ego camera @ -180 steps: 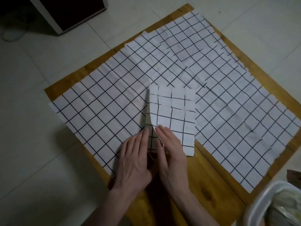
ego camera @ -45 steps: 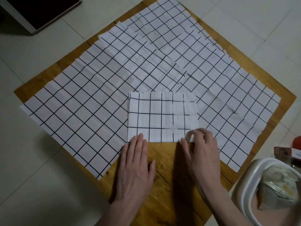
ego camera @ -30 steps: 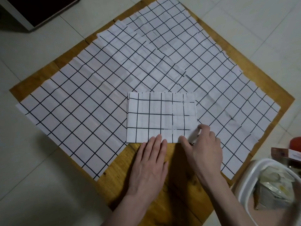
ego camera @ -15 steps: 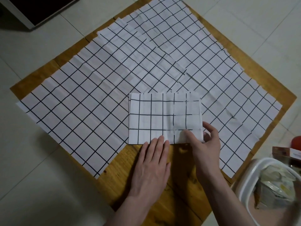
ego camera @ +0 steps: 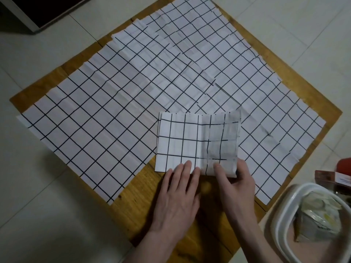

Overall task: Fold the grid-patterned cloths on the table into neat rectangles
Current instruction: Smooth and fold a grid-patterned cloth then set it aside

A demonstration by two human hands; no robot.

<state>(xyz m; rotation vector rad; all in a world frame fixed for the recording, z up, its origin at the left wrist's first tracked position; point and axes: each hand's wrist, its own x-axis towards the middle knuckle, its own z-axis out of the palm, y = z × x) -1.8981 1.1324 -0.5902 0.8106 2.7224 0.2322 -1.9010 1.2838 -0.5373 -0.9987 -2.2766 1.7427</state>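
pinched between thumb and fingers of the right hand [ego camera: 236, 184], the lower right corner of the folded grid cloth [ego camera: 190, 143] is lifted off the surface, its right portion raised and blurred, while the left hand [ego camera: 179, 190] lies flat with straight fingers pressing the cloth's lower edge near its middle. that small folded cloth sits just right of the frame's centre, its lower edge over bare wood of the wooden table [ego camera: 133, 196] and its upper part overlapping the spread grid cloths [ego camera: 114, 95] that cover most of the tabletop. the step in hand looks like one more fold, right side over left. to do it well, the flat hand should hold the line where the crease is wanted, likely along a printed black line, so the layers beneath do not slide. the raised side wants to travel over level, corner meeting corner and edge on edge, before any pressing. the grid lines give a ready check for squareness. a white plastic tub [ego camera: 296, 224] sits at lower right, apart from the work.
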